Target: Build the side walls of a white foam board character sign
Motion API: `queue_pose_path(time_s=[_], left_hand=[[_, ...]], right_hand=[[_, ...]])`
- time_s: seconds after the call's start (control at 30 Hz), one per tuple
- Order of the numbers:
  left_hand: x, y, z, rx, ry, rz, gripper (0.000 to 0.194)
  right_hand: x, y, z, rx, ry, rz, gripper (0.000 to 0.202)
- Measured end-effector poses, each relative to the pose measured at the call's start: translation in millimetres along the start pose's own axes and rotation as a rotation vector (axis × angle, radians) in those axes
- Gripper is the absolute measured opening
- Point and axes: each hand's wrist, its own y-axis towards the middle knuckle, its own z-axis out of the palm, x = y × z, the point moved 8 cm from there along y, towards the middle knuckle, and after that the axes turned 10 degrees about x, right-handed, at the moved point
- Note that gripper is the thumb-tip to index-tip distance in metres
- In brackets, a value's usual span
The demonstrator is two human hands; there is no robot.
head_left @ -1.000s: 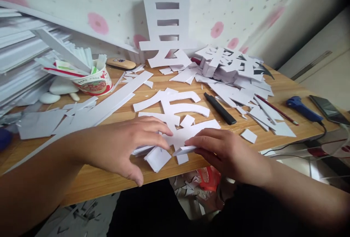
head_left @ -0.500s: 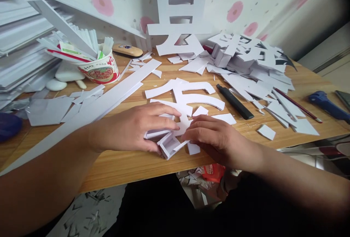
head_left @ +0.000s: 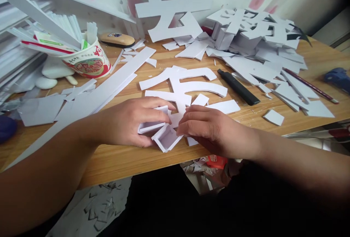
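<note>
Here, white box [head_left: 166, 139]: between both hands.
Left hand [head_left: 132, 118]: spread at its left end, clasp unclear.
Right hand [head_left: 213, 129]: curled at its right wall, hold hidden.

Wooden table [head_left: 123, 162]: white cutout [head_left: 177, 84], scraps [head_left: 247, 70] (many).
</note>
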Motion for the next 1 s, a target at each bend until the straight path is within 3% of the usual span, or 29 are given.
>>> queue_pose_path(time_s=[0.4, 0.6, 0.77, 0.9, 1.0], left_hand=[[0, 3, 1.3, 0.024, 0.041, 0.007, 0.027], [-5, 3, 0.2, 0.034, 0.078, 0.011, 0.030], [-13, 2, -9.5, -0.079, 0.061, 0.020, 0.046], [-25, -2, -17.1, -0.163, 0.045, 0.077, 0.032], [-31, -1, -17.9, -0.160, 0.047, 0.112, 0.012]], right_hand=[[1, 0, 2, -0.082, 0.023, -0.037, 0.022], [0, 0, 2, -0.110, 0.021, -0.027, 0.022], [1, 1, 1, -0.087, 0.046, 0.008, 0.025], [2, 2, 1, -0.062, 0.053, 0.035, 0.027], [1, 2, 2, -0.049, 0.064, 0.053, 0.030]])
